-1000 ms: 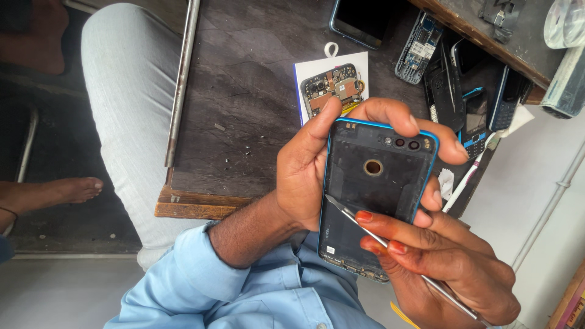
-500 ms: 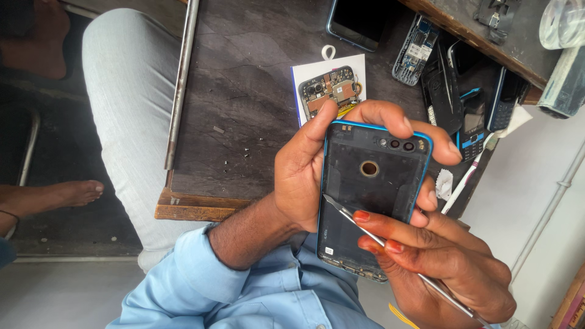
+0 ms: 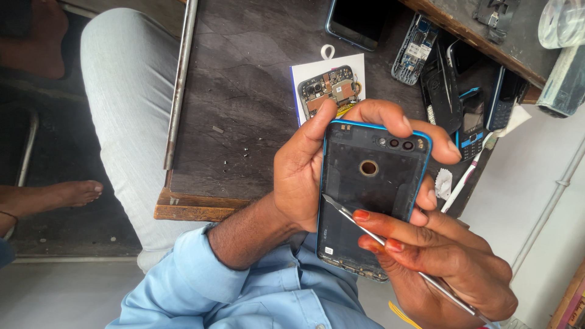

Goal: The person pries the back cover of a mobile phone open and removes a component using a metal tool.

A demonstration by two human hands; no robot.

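Holding the phone back cover point(image 3: 367, 201) above the dark workbench point(image 3: 244, 109), we are clamping it in our left hand point(image 3: 304, 176) while our right hand point(image 3: 445, 262) is pinching the metal pry tool point(image 3: 341, 209), tip flat against the cover's inner face, best kept shallow.

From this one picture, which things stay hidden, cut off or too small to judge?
Head view only:
- Phone underside: turned away from the camera.
- Its lower right corner: behind the right hand.
- Tool far end: cut off by the bottom edge.
- Left hand palm: covered by the phone.
- Specks on the table: too small to identify.
- Clear container: cut off at the top right corner.
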